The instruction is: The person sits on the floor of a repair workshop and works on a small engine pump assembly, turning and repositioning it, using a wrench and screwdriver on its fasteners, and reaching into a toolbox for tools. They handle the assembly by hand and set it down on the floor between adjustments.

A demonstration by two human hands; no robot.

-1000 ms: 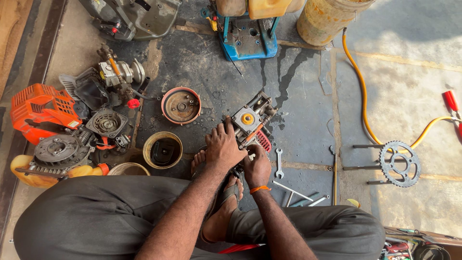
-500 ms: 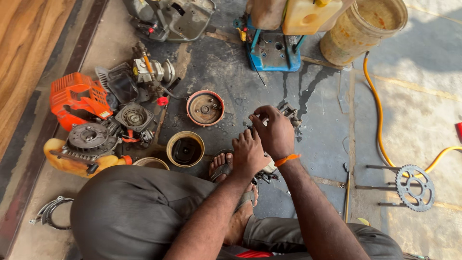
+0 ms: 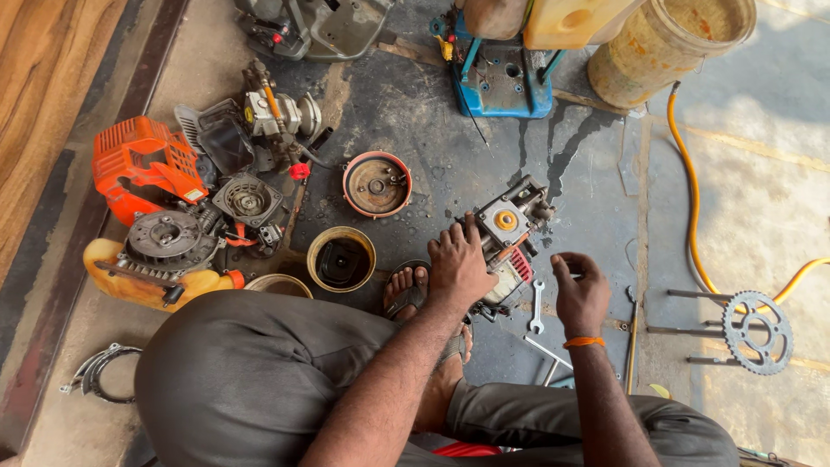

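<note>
Resting on the small engine [image 3: 506, 242], left hand [image 3: 460, 266]; right hand [image 3: 581, 294] just beside.

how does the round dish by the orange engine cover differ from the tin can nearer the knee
The round dish is shallow with a reddish rim and shows a metal hub inside; the tin can is deeper, yellowish, and holds something dark. The dish lies farther from the person, the can closer to the sandalled foot. Both are round, open-topped, grimy, and sit untouched on the floor.

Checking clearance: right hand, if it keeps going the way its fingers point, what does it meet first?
The right hand points up-left toward the small engine block that the left hand rests on. It would likely meet that first; depth is unclear.
</note>
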